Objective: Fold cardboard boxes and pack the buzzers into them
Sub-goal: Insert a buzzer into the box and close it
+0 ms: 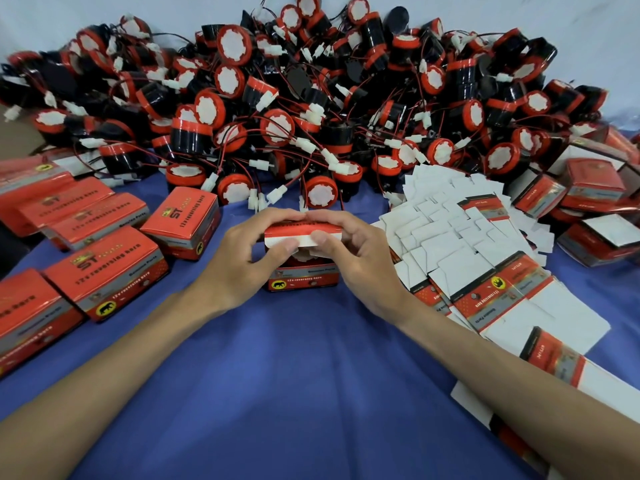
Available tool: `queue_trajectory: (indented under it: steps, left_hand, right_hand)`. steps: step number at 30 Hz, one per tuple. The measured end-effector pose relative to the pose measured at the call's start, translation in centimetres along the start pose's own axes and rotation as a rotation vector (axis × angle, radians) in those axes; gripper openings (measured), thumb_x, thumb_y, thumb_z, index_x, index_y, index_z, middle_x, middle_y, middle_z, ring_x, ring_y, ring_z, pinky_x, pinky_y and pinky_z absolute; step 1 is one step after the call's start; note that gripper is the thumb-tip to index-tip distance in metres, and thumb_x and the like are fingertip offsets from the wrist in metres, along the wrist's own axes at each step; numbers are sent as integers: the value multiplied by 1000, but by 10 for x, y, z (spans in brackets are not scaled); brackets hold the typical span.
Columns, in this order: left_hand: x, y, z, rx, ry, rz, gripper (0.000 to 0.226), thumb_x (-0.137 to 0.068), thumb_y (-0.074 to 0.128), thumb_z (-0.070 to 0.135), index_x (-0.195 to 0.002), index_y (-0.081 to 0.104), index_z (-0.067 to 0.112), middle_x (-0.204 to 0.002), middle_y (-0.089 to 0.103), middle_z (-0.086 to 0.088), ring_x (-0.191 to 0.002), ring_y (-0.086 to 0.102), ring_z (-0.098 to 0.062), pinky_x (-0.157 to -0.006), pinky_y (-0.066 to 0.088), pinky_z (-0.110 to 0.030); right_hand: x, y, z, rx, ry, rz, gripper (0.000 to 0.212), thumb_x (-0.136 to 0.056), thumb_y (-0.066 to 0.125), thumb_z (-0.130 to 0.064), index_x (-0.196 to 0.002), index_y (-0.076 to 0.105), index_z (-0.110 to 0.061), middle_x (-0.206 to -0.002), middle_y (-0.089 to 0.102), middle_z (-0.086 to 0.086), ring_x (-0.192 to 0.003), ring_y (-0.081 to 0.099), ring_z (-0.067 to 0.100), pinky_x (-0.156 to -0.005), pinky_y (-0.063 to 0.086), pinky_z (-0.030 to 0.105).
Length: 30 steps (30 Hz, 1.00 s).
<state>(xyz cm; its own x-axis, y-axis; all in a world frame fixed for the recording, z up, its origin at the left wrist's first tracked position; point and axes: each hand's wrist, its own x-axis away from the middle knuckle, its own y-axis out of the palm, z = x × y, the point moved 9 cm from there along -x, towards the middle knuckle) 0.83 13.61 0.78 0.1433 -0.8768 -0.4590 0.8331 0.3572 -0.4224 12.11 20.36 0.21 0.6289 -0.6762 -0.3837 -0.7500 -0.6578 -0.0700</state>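
Red cardboard front and centre in the head view: one small box [301, 277] stands upright on the blue-clothed surface [294, 375], right between the two hands. We're at the closing step. The lid flap [304, 233] is bent over towards the person, its white tuck tab showing, and there's a gap below it. In that gap sits a pale, toothed shape that looks like a buzzer [304, 257] already dropped inside.

The left hand [239, 261] curls round the left end of the lid, fingers over the far edge and thumb [282, 247] pressed on the white tab. The right hand [356, 251] mirrors it on the right end, thumb [320, 237] on the tab too. Both hands are closed in a grip on this box, and neither carries anything else.

The next move, as I read it, is to steer the tab down inside the front wall and press the lid flat. That needs even pressure from both thumbs, and the buzzer's wire and plug can't be seen from here, so they could snag.

Behind the hands, a big pile of buzzers [311, 98] waits. Finished boxes [104, 271] line up on the left, and flat blanks [467, 237] fan out on the right, so there's plenty left to pack.
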Motion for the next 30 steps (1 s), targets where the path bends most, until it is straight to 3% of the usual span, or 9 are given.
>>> queue_trajectory:
  steps: [3, 9, 14, 18, 24, 30]
  left_hand:
    - [-1, -3, 4, -132, 84, -6, 33, -90, 56, 23, -123, 52, 27, -120, 55, 19, -110, 52, 12, -88, 42, -7]
    - [-4, -6, 0, -314, 153, 2, 44, -94, 55, 26, -132, 53, 5, -127, 53, 3, -119, 47, -2, -100, 37, -8]
    - [-4, -8, -2, -370, 168, 11, 50, -94, 45, 37, -135, 51, 9, -132, 51, 3, -124, 46, -8, -106, 38, -21]
    - [0, -6, -3, -458, 202, -39, 51, -96, 44, 36, -138, 50, 7, -138, 50, 1, -129, 46, -13, -108, 37, -27]
    - [2, -4, 5, -571, 302, -66, 49, -97, 46, 29, -138, 50, 3, -138, 53, -4, -126, 52, -20, -102, 46, -40]
    - [2, -5, 8, -644, 351, -59, 47, -96, 47, 27, -136, 51, 2, -136, 55, -6, -123, 54, -21, -100, 48, -38]
  right_hand:
    - [-1, -2, -1, 68, -13, 36, 27, -93, 59, -4, -119, 62, -4, -104, 71, 9, -93, 70, 15, -80, 55, 24]
    - [0, -5, -8, 340, -110, 129, 31, -88, 69, -12, -118, 69, -11, -109, 68, 1, -104, 62, 13, -90, 49, 21]
    - [-2, -6, -11, 510, -151, 156, 35, -88, 68, -12, -123, 65, -13, -93, 41, -3, -88, 44, 3, -79, 37, 7]
    - [-2, -6, -8, 498, -139, 131, 35, -87, 68, -5, -122, 66, -9, -90, 42, -7, -87, 46, 9, -79, 37, 8]
    - [-1, -2, -17, 640, -261, 129, 32, -84, 70, -5, -116, 68, -5, -86, 47, 10, -80, 50, 21, -71, 46, 24]
    - [1, 3, -21, 736, -402, 74, 34, -85, 68, -5, -119, 66, -2, -84, 46, 10, -77, 46, 20, -68, 40, 18]
